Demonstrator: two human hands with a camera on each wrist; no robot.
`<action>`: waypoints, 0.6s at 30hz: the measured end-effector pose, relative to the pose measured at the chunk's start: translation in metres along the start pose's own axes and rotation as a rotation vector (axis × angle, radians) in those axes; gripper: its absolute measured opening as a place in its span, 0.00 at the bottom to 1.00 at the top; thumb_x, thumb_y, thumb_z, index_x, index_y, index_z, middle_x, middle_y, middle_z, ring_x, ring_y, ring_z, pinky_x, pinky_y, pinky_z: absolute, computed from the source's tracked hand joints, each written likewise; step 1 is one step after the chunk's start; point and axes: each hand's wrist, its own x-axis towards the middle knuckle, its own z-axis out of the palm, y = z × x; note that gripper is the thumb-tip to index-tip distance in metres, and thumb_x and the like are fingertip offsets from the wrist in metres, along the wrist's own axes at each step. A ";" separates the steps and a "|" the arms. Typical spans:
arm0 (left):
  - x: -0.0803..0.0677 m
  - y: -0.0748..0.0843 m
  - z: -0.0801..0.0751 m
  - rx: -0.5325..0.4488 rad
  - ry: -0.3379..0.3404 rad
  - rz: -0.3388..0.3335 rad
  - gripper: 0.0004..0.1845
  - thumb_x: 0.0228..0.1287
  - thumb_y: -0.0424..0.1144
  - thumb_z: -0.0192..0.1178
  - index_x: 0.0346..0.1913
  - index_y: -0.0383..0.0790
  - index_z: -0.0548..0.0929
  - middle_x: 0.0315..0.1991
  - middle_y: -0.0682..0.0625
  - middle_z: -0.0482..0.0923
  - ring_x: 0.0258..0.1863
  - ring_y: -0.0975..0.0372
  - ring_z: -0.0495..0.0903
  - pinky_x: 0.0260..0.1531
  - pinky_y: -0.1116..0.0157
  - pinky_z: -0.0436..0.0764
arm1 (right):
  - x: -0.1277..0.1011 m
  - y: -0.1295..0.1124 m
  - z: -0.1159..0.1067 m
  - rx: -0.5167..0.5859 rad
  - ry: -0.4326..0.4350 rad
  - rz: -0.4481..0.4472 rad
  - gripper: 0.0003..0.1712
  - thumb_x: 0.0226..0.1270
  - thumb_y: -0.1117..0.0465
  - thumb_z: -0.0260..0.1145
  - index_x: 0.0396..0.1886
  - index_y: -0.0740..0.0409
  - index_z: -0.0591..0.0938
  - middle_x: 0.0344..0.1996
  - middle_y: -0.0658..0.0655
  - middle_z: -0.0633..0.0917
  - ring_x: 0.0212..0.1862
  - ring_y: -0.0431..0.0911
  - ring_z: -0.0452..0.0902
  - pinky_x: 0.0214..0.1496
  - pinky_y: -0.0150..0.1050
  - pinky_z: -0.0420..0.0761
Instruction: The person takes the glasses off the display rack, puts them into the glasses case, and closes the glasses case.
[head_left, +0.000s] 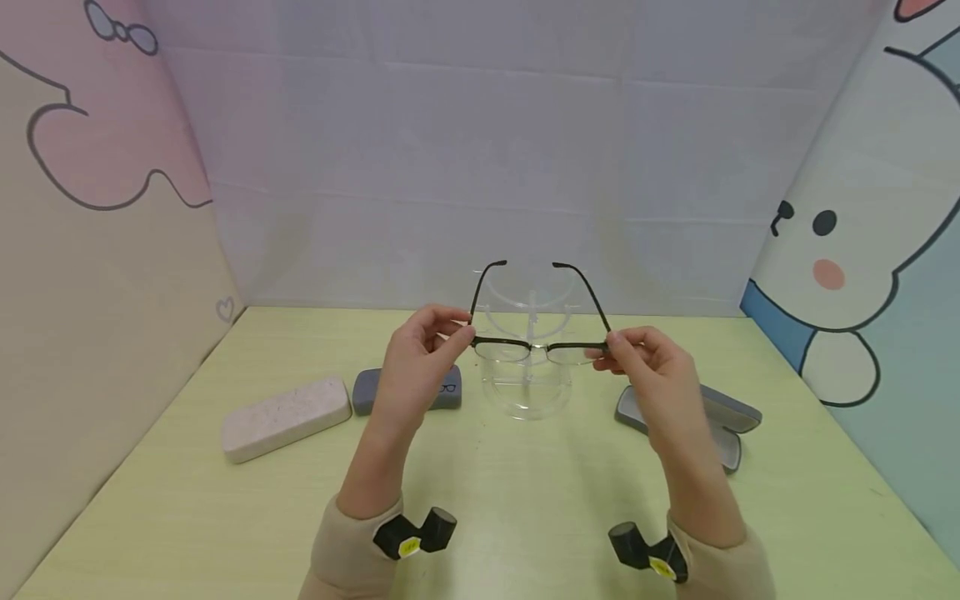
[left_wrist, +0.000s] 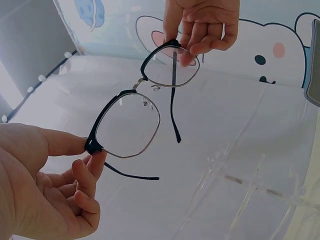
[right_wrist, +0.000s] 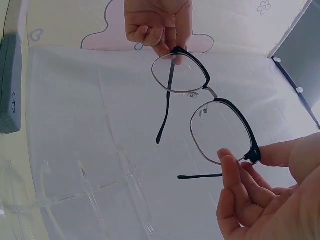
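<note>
A pair of eyeglasses (head_left: 501, 342) with black upper rims and thin metal lower rims is held up in both hands, its temples unfolded and pointing away. My left hand (head_left: 420, 358) pinches the frame's left corner between thumb and fingers; the left wrist view shows this grip at the hinge (left_wrist: 93, 145). On the other side, my right hand (head_left: 656, 375) pinches the right corner, also seen at the hinge (right_wrist: 253, 154) in the right wrist view. Directly behind the eyeglasses stands a clear plastic display stand (head_left: 528, 404), partly hidden by them.
A pale speckled glasses case (head_left: 288, 418) lies at the left. Beside it a grey-blue case (head_left: 448, 392) is partly covered by my left hand. An open grey case (head_left: 723, 410) sits under my right forearm. Printed cloth walls (head_left: 480, 150) enclose the table (head_left: 517, 500).
</note>
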 end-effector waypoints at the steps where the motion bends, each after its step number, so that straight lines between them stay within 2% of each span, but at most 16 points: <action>1: 0.000 0.000 0.000 -0.004 0.000 -0.002 0.11 0.60 0.35 0.59 0.46 0.41 0.78 0.33 0.50 0.76 0.21 0.65 0.67 0.23 0.72 0.70 | 0.000 0.001 0.001 0.018 0.009 0.003 0.15 0.67 0.54 0.56 0.40 0.62 0.74 0.26 0.38 0.84 0.33 0.35 0.79 0.43 0.28 0.74; 9: 0.003 -0.001 0.003 -0.031 0.012 -0.054 0.16 0.60 0.36 0.60 0.52 0.45 0.78 0.33 0.51 0.77 0.21 0.66 0.66 0.24 0.73 0.70 | 0.003 0.004 0.003 0.152 0.034 -0.031 0.15 0.65 0.58 0.58 0.49 0.61 0.74 0.27 0.40 0.84 0.30 0.36 0.80 0.42 0.28 0.75; 18: 0.006 -0.004 0.004 -0.031 0.012 -0.078 0.15 0.59 0.36 0.60 0.50 0.45 0.80 0.33 0.52 0.77 0.25 0.64 0.68 0.25 0.73 0.70 | 0.005 0.006 0.002 0.150 0.035 -0.050 0.16 0.64 0.57 0.59 0.48 0.62 0.77 0.28 0.41 0.85 0.30 0.36 0.80 0.41 0.27 0.76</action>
